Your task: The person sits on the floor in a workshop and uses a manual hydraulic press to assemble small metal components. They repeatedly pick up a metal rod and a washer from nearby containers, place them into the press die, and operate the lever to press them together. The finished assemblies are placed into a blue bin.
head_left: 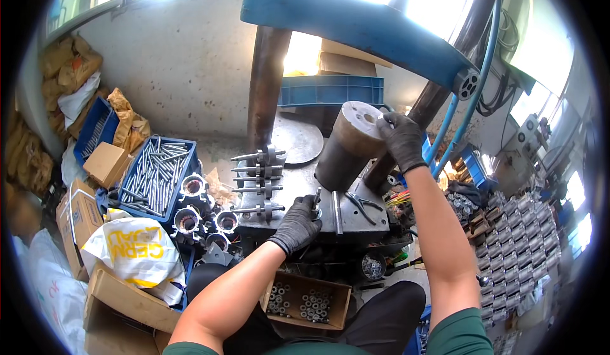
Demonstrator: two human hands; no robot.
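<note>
**Head view: gloved hands at a metal work desk**

The head camera looked down on a person seated at a small steel desk (356,218). Both hands wore dark gloves. The left hand (297,223) rested near the front edge of the desk, its grip closed around a small bolt (316,197) that stood nearly upright out of the fist. The right hand (401,140) reached further back and higher, its fingers curled over the top rim of a big brown cylinder (348,145), which leaned on the desk against a rusty post; whether that grip fully clamped the rim could not be told. A pair of pliers (361,206) lay flat on the desk between the two arms. To the left of the left hand, a row of long bolts (257,183) lay stacked in a rack. A blue crate (155,176) full of long metal rods sat further left, beside cardboard boxes. A brown box (308,301) holding small nuts sat on the person's lap, below the left forearm.
</note>
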